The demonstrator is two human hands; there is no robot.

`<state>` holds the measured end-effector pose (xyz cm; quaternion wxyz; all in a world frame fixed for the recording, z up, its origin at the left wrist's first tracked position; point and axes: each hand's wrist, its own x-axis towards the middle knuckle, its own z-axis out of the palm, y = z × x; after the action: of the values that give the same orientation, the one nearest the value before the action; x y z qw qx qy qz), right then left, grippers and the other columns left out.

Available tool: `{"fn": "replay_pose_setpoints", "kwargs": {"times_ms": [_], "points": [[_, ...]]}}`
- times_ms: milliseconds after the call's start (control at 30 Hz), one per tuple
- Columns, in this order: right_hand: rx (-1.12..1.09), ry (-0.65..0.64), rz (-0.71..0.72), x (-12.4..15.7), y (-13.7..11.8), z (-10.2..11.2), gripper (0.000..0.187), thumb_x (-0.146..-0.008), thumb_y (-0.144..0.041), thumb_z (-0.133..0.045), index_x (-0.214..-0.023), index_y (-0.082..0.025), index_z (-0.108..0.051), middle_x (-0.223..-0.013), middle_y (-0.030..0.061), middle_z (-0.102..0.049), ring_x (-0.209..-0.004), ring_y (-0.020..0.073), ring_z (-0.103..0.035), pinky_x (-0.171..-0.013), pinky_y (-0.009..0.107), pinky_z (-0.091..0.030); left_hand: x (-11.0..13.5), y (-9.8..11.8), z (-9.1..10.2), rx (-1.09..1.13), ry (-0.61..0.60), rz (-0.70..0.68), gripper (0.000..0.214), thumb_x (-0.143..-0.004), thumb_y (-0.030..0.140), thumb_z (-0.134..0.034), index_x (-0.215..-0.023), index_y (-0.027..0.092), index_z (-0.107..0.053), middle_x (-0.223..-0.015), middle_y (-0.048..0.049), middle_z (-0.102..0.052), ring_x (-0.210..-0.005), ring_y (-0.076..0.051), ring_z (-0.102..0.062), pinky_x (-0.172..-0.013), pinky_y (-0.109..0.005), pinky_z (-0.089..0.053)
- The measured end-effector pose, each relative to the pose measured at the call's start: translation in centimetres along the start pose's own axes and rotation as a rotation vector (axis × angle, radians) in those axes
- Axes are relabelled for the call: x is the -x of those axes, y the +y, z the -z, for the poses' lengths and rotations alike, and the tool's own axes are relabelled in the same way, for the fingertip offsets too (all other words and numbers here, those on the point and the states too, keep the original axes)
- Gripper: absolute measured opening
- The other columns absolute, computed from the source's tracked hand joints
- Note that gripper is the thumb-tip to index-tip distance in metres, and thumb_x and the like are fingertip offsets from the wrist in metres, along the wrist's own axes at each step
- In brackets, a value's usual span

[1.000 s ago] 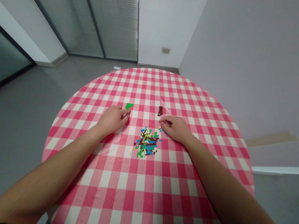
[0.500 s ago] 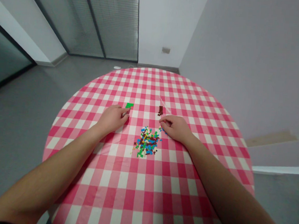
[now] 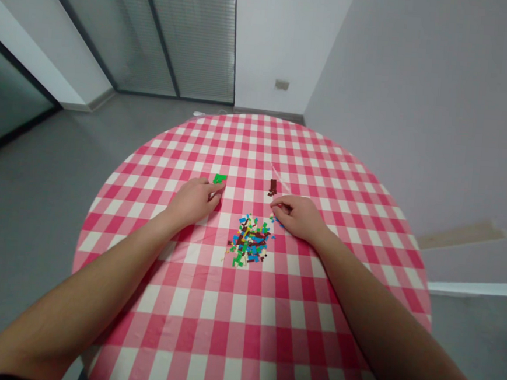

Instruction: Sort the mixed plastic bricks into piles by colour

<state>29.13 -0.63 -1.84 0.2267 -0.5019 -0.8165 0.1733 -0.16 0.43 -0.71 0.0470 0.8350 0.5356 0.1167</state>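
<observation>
My left hand (image 3: 194,202) lies near a small cluster of green building bricks (image 3: 220,178). Its index finger is stretched along the near edge of that cluster, with the thumb apart below, so the hand is open. Just beyond my right hand (image 3: 299,216) is a little group of dark brown bricks (image 3: 273,186). The right fingertips are pressed together in a pinch; whatever is between them is too small to make out. Between the hands and a bit closer to me lies a mixed pile of bricks (image 3: 249,242) in blue, green, brown, yellow and cream.
Everything rests on a round table with a red-and-white checked cloth (image 3: 241,341). A few loose blue pieces lie beside the right hand. Past the far edge are a wall with a socket (image 3: 281,85) and a glass partition (image 3: 195,39). A wall stands on the right.
My left hand has shifted slightly to the right, its index finger reaching further along the green bricks. My right hand has stayed nearly still.
</observation>
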Motion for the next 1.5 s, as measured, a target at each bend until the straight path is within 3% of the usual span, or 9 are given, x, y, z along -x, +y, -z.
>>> {"fn": "replay_pose_setpoints", "kwargs": {"times_ms": [267, 367, 567, 733, 1500], "points": [[-0.016, -0.003, -0.001, 0.0, 0.0, -0.1, 0.020, -0.085, -0.026, -0.055, -0.092, -0.021, -0.074, -0.090, 0.0047, -0.076, -0.077, 0.0212, -0.068, -0.065, 0.029, -0.046, 0.1, -0.1, 0.0, 0.070, 0.012, 0.012, 0.032, -0.092, 0.027, -0.047, -0.108, 0.018, -0.072, -0.081, -0.0100, -0.063, -0.075, -0.024, -0.058, -0.069, -0.035, -0.042], [-0.018, -0.001, 0.000, 0.0, 0.0, 0.0, 0.021, -0.085, -0.025, -0.055, -0.092, -0.021, -0.074, -0.091, 0.0049, -0.076, -0.080, 0.0218, -0.068, -0.067, 0.029, -0.047, 0.3, 0.4, 0.5, 0.209, -0.003, -0.066, 0.026, -0.090, 0.022, -0.050, -0.099, 0.018, -0.074, -0.085, -0.0089, -0.067, -0.079, -0.022, -0.060, -0.074, -0.035, -0.045], [-0.007, 0.002, -0.004, 0.0, 0.0, -0.1, 0.021, -0.085, -0.027, -0.055, -0.093, -0.021, -0.074, -0.088, 0.0040, -0.076, -0.075, 0.0204, -0.066, -0.063, 0.028, -0.044, 1.7, 3.5, 2.5, 0.544, -0.326, -0.450, 0.013, -0.083, 0.017, -0.061, -0.086, 0.021, -0.073, -0.088, -0.0048, -0.070, -0.084, -0.018, -0.062, -0.081, -0.031, -0.048], [0.005, 0.015, 0.006, 0.1, 0.0, -0.2, 0.021, -0.086, -0.027, -0.055, -0.092, -0.021, -0.074, -0.087, 0.0038, -0.076, -0.073, 0.0194, -0.066, -0.060, 0.028, -0.042, 2.7, 5.5, 3.4, 0.529, -0.453, -0.569, 0.016, -0.083, 0.013, -0.060, -0.081, 0.021, -0.074, -0.080, -0.0041, -0.066, -0.080, -0.017, -0.059, -0.077, -0.028, -0.046], [-0.008, 0.023, 0.013, 0.0, 0.1, -0.3, 0.020, -0.085, -0.026, -0.055, -0.092, -0.021, -0.074, -0.088, 0.0036, -0.076, -0.075, 0.0202, -0.067, -0.062, 0.028, -0.044, 2.9, 6.3, 3.1, 0.513, -0.494, -0.672, 0.012, -0.079, 0.008, -0.065, -0.078, 0.019, -0.070, -0.071, -0.0019, -0.061, -0.075, -0.017, -0.056, -0.067, -0.027, -0.041]]}}
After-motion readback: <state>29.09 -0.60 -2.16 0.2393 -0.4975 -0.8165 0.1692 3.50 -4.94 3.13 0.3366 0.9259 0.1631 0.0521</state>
